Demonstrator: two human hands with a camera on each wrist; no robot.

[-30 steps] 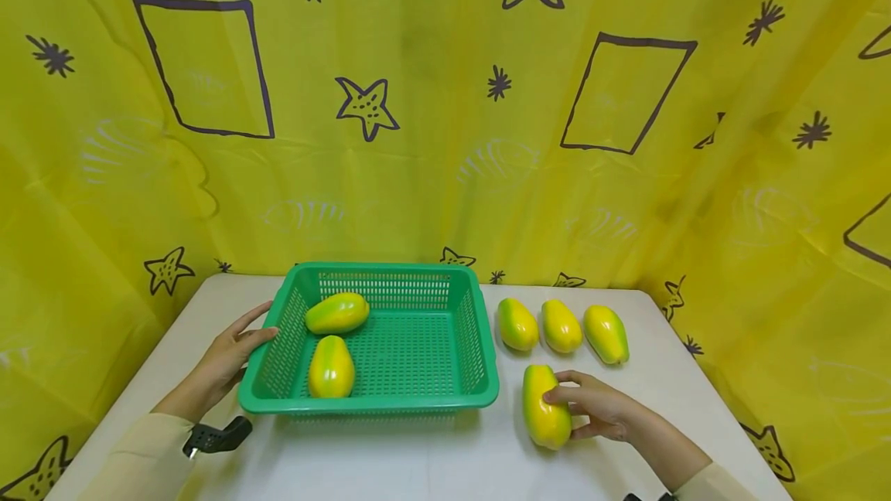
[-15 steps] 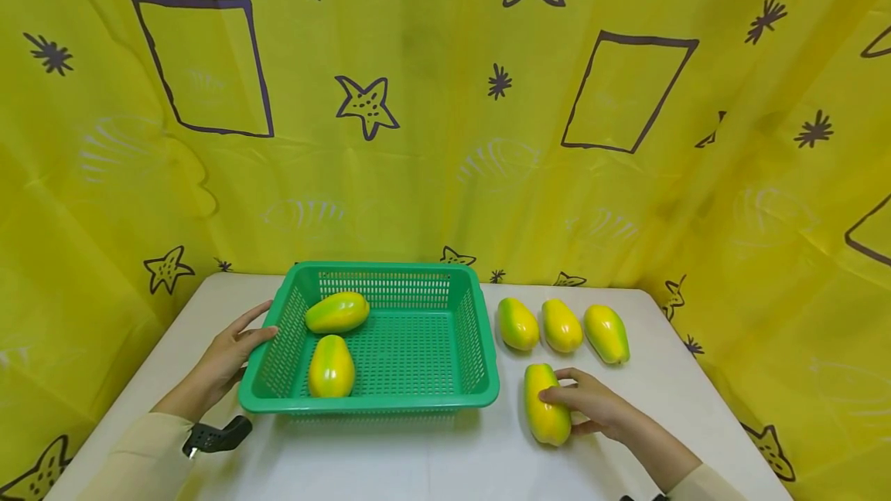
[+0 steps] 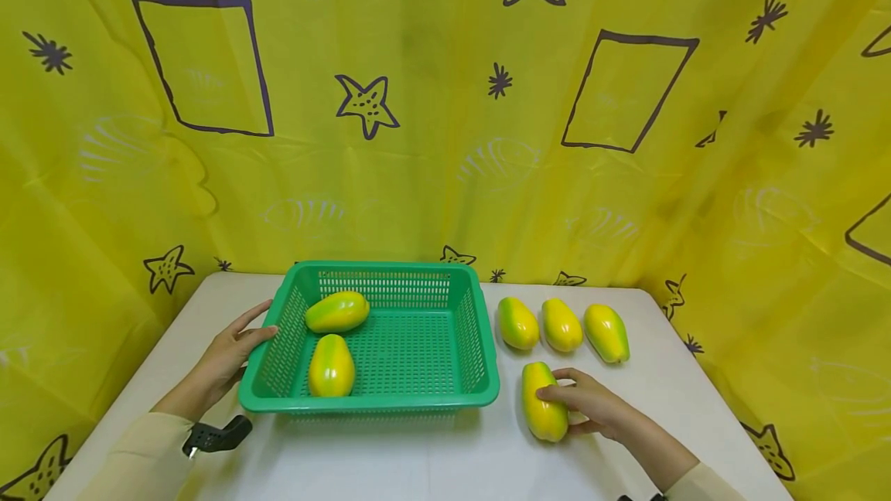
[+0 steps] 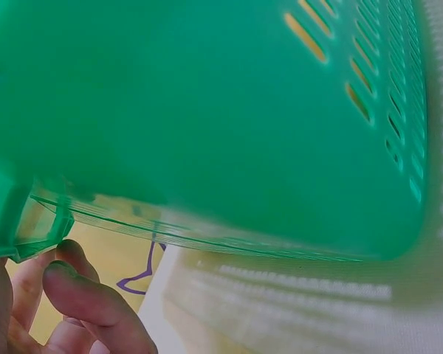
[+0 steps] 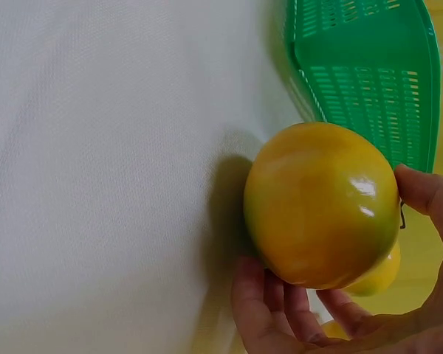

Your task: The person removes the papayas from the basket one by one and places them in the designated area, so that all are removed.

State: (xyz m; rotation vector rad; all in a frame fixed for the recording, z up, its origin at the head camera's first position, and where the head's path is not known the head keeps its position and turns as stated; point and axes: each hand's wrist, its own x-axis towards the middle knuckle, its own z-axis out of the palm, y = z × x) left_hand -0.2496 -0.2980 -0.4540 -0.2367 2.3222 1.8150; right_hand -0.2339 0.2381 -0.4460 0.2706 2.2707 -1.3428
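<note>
My right hand [image 3: 595, 406] grips a yellow-green papaya [image 3: 541, 412] at the right of the basket, thumb on top and fingers round its far side. In the right wrist view the papaya [image 5: 321, 206] shows end-on, with fingertips [image 5: 255, 302] under it. Whether it touches the table cannot be told. At the left, my left hand [image 3: 226, 362] holds the rim of a green plastic basket [image 3: 369, 406]. The left wrist view shows curled fingers [image 4: 96, 302] by the basket's rim. Inside the basket lie two papayas, one tilted at the back [image 3: 337, 312] and one nearer [image 3: 332, 366].
Three more papayas stand in a row right of the basket: one [image 3: 518, 324] close to its rim, one [image 3: 561, 325] in the middle and one [image 3: 606, 333] farthest right. A white-covered table [image 3: 390, 462] carries everything. Behind it hangs a yellow patterned curtain [image 3: 431, 176].
My right hand and its papaya have shifted slightly away from me, and the thumb has moved farther over the fruit. The left hand and basket stay put.
</note>
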